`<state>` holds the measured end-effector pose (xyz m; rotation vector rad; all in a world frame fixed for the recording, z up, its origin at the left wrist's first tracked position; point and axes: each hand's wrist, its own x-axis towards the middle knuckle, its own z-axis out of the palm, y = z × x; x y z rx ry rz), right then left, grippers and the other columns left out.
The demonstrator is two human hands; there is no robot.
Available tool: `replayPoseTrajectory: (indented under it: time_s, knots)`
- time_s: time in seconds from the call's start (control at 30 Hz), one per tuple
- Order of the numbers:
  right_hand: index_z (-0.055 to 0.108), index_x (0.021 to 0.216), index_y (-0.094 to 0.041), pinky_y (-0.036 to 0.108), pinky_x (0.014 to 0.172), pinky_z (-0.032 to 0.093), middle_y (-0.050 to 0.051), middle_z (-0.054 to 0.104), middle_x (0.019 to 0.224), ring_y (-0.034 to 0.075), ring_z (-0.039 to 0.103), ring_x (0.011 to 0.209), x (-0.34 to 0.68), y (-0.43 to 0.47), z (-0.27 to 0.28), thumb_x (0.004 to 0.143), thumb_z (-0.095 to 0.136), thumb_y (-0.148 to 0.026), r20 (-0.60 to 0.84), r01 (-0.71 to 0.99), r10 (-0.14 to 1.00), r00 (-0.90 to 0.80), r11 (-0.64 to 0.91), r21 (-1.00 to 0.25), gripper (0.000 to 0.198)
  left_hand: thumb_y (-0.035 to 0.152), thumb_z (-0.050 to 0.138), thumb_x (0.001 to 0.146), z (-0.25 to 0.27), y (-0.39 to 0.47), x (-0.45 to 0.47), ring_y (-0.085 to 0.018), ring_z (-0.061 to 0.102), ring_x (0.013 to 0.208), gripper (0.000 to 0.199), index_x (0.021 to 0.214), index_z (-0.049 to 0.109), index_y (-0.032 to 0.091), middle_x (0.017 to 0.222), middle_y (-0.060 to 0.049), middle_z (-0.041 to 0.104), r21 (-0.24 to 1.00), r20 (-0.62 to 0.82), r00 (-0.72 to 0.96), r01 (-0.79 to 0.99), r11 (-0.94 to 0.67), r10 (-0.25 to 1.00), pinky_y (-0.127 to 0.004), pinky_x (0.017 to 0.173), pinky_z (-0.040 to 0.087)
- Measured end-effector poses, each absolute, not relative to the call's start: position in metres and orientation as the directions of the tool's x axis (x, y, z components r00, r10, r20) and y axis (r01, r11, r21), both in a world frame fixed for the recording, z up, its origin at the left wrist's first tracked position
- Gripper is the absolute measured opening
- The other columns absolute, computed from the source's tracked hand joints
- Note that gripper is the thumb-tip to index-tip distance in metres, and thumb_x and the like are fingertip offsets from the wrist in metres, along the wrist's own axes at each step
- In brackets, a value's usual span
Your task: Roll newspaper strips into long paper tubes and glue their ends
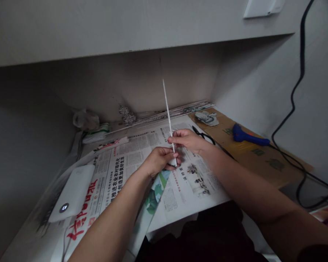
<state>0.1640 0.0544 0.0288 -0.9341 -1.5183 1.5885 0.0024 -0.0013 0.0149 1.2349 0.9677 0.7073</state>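
Observation:
A thin white stick (168,109) stands nearly upright above the newspaper, leaning slightly left at its top. My left hand (160,160) pinches its lower end between thumb and fingers, where a small whitish bit shows. Just above, my right hand (188,140) has thumb and forefinger closed on the same stick. A paper strip with green print (155,194) runs from beneath my left hand toward my lap; whether it joins the stick is hidden by my fingers. Black-handled scissors (207,137) lie just beyond my right hand.
Newspaper (136,145) covers the table. A white power bank (73,193) lies left. On cardboard (251,163) at right are a blue glue gun (248,136) and crumpled paper (207,118). Long thin sticks (180,110) lie along the back wall. A black cable (293,98) hangs right.

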Motion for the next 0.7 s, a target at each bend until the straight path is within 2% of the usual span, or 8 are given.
replayPoseTrajectory:
  time_s: [0.17,0.33,0.5,0.63,0.7]
  knots:
    - [0.069,0.088,-0.015,0.022,0.060,0.044,0.006,0.066,0.091,0.010,0.057,0.069,0.1663,0.0544,0.0299,0.073,0.068,-0.040,-0.026,-0.010,0.808,-0.589,-0.040,-0.999,0.029,0.039,0.065,0.074,0.0164,-0.0012,0.0023,-0.015,0.064,0.069,0.030,0.080,0.066,0.010,0.080,-0.010,0.067,0.977,-0.207,0.431,0.043,0.210,0.878,-0.029,0.062,0.054]
    - [0.064,0.073,-0.015,0.021,0.055,0.041,0.002,0.063,0.073,0.008,0.052,0.060,0.1663,0.0548,0.0278,0.068,0.073,-0.037,0.000,-0.006,0.867,-0.499,-0.003,-1.000,0.024,0.039,0.067,0.072,0.0167,-0.0015,0.0026,-0.016,0.064,0.071,0.031,0.082,0.066,0.010,0.082,-0.011,0.067,0.969,-0.239,0.447,0.058,0.239,0.862,-0.029,0.062,0.054]
    - [0.068,0.088,-0.014,0.022,0.059,0.044,0.006,0.066,0.087,0.010,0.057,0.067,0.1665,0.0536,0.0297,0.074,0.067,-0.040,-0.036,-0.021,0.793,-0.609,-0.061,-0.998,0.030,0.040,0.067,0.072,0.0170,-0.0012,0.0009,-0.018,0.064,0.074,0.032,0.082,0.065,0.010,0.082,-0.011,0.067,0.973,-0.219,0.437,0.031,0.229,0.872,-0.031,0.064,0.054]
    - [0.066,0.076,-0.013,0.020,0.053,0.041,0.003,0.065,0.076,0.007,0.052,0.057,0.1661,0.0541,0.0299,0.070,0.072,-0.036,-0.025,-0.014,0.849,-0.528,-0.038,-0.999,0.025,0.040,0.068,0.072,0.0159,-0.0005,0.0002,-0.018,0.065,0.074,0.032,0.082,0.065,0.010,0.082,-0.011,0.067,0.970,-0.236,0.457,0.050,0.240,0.858,-0.030,0.064,0.054]
    - [0.065,0.075,-0.014,0.020,0.053,0.041,0.003,0.065,0.078,0.007,0.053,0.057,0.1659,0.0537,0.0300,0.069,0.073,-0.036,-0.008,-0.042,0.871,-0.490,-0.032,-0.999,0.024,0.040,0.068,0.072,0.0153,-0.0001,-0.0002,-0.018,0.065,0.074,0.032,0.081,0.065,0.010,0.082,-0.011,0.067,0.969,-0.238,0.459,0.051,0.242,0.856,-0.030,0.063,0.054]
